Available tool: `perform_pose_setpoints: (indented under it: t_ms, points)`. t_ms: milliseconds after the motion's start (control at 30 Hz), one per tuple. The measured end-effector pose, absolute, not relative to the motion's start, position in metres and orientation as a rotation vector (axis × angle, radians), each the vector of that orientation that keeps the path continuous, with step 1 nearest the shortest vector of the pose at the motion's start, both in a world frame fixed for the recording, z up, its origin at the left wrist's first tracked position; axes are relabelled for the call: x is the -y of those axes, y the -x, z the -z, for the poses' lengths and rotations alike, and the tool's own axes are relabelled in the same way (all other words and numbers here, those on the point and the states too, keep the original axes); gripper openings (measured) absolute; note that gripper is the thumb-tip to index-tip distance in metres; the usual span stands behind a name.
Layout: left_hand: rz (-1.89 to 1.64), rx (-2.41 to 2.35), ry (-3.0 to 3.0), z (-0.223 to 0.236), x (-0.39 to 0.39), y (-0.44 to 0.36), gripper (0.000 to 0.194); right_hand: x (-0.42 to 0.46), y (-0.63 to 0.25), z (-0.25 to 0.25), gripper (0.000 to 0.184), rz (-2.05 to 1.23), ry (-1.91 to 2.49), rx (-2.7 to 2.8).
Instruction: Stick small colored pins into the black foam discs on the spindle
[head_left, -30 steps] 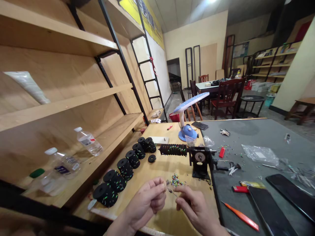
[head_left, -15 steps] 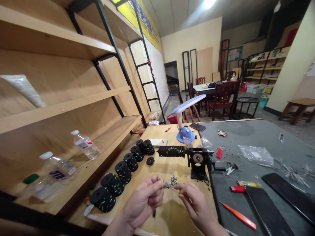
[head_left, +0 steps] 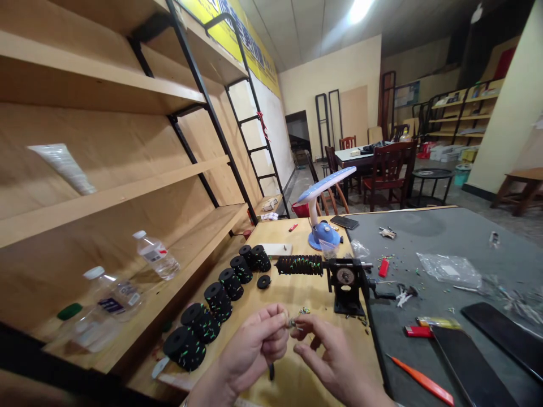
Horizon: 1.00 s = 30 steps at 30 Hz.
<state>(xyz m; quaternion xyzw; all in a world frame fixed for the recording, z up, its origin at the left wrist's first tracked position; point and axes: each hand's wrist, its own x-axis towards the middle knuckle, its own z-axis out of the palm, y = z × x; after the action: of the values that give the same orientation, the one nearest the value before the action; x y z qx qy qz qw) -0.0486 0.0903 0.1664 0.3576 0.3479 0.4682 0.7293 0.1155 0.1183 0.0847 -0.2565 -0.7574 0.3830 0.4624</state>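
Note:
Thumb and index finger of my left hand [head_left: 258,342] are pinched on a small metal piece [head_left: 291,323], too small to name exactly. My right hand [head_left: 328,353] is close on its right, index fingertip at the piece and thumb held apart below. Just beyond the fingers lies a pile of multicoloured beads [head_left: 304,311], partly covered by the right hand. Behind it stands a black hand-cranked winder [head_left: 345,282] with a black ribbed spool [head_left: 300,264] on its shaft, carrying green and red bits. A dark, slim object [head_left: 271,371] shows beneath my left hand.
Black foam spools [head_left: 184,347] line the table's left side, a black disc [head_left: 263,281] beside them. A blue lamp [head_left: 324,234] stands behind the winder. On the grey mat lie an orange-handled tool [head_left: 419,379], lighters [head_left: 419,331] and phones [head_left: 504,333]. Shelves [head_left: 139,243] with bottles rise at left.
My right fingers have come closer to my left pinch and now cover more of the bead pile. The left hand keeps its pinch. The camera view has shifted slightly.

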Motion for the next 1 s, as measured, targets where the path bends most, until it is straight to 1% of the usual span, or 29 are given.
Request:
perform_pose_setpoints:
  t_ms: [100, 133, 267, 433, 600, 733, 1000]
  points:
    - [-1.028, -0.765, -0.781, -0.166, -0.091, 0.048, 0.026, -0.119, -0.109, -0.087, 0.011, -0.828, 0.662, 1.816]
    - [-1.027, -0.765, -0.778, -0.166, -0.091, 0.048, 0.026, -0.119, -0.108, -0.088, 0.007, -0.790, 0.674, 1.804]
    - [-1.030, -0.767, -0.756, -0.165, -0.091, 0.048, 0.026, -0.118, -0.107, -0.090, 0.019, -0.769, 0.705, 1.758]
    - [-1.014, -0.752, -0.717, -0.162, -0.093, 0.050, 0.027, -0.117, -0.108, -0.089, 0.024, -0.876, 0.688, 1.731]
    - [-1.019, -0.737, -0.687, -0.162, -0.098, 0.052, 0.029, -0.119, -0.109, -0.076, 0.030, -1.022, 0.698, 1.714]
    - [-1.022, -0.729, -0.693, -0.164, -0.100, 0.052, 0.030, -0.120, -0.111, -0.063, 0.031, -1.092, 0.698, 1.714]
    - [-1.009, -0.703, -0.717, -0.167, -0.104, 0.049, 0.029, -0.125, -0.116, -0.053, 0.027, -0.953, 0.740, 1.801]
